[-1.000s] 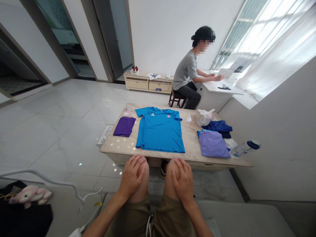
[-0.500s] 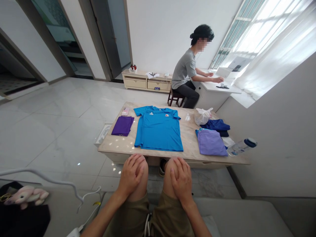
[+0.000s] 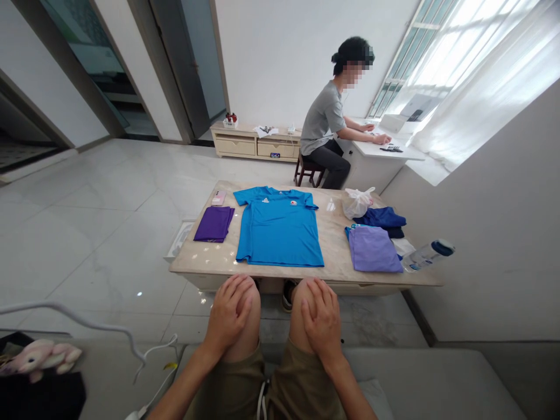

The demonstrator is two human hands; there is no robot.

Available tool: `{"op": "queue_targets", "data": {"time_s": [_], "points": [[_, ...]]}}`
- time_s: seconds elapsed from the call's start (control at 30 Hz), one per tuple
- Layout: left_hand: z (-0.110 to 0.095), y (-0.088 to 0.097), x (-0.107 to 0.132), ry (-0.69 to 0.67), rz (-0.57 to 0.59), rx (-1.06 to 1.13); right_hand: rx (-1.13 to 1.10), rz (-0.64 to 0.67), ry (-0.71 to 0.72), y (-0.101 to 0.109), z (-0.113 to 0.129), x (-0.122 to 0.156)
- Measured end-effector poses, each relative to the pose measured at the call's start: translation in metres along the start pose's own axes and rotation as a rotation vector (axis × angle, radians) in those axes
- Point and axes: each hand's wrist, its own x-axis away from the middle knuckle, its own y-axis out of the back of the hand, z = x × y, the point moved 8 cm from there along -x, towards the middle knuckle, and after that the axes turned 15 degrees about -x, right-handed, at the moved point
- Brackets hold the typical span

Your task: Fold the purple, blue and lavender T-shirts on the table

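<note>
My left hand (image 3: 230, 312) rests flat over my left knee, fingers laid out and holding nothing. On the other knee lies my right hand (image 3: 320, 315), its fingers likewise stretched out and empty. Just beyond my knees, a blue T-shirt (image 3: 280, 227) is spread front side up on a low marble-topped table (image 3: 210, 262), collar away from me. Left of it sits a folded purple garment (image 3: 214, 224), with a pink phone-like object (image 3: 219, 198) behind. To the right is a folded lavender garment (image 3: 375, 249) on a small stack. Neither hand touches the table or clothes.
A clear water bottle (image 3: 426, 256) with a blue lid, a white plastic bag (image 3: 359, 203) and dark blue clothing (image 3: 380, 217) are at the table's right end. A person (image 3: 326, 114) sits at a white desk (image 3: 389, 150) beyond. A plush toy (image 3: 41, 357) lies at left.
The view has shifted slightly, so the room and table appear a little further left. Both hands stay on the knees, and the clothes have not moved.
</note>
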Motion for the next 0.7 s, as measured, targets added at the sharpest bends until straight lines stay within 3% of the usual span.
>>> {"op": "queue_targets", "data": {"time_s": [0.7], "points": [[0.0011, -0.0009, 0.0033, 0.043, 0.002, -0.003, 0.042, -0.025, -0.021, -0.0011, 0.0045, 0.0034]]}}
